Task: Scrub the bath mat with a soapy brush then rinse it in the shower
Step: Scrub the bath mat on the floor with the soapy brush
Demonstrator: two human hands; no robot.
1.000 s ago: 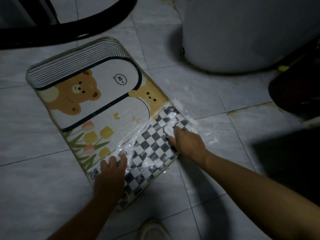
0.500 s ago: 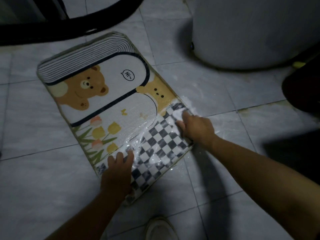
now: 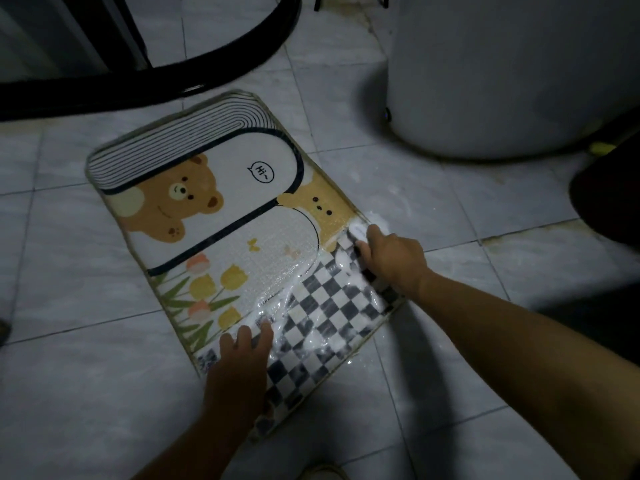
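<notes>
Bath mat point(image 3: 214, 216): flat on tiled floor point(image 3: 450, 358). Right hand point(image 3: 393, 259): grips white brush point(image 3: 358, 233) at mat's checkered edge. Left hand point(image 3: 242, 362): fingers flat, pressing mat's near edge. Step: scrubbing. Next, likely: lather unsoaped bear end.

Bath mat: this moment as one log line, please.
step: scrub | right hand: grips brush at checkered edge | left hand: presses bath mat

Grey tiled floor point(image 3: 86, 393), big white rounded tub point(image 3: 502, 81) standing top right, curved black rail point(image 3: 242, 57) running across top left. Dark blob point(image 3: 609, 206) at the right edge w/ a small yellow bit point(image 3: 601, 147) nearby, can't tell what either is tbh.
</notes>
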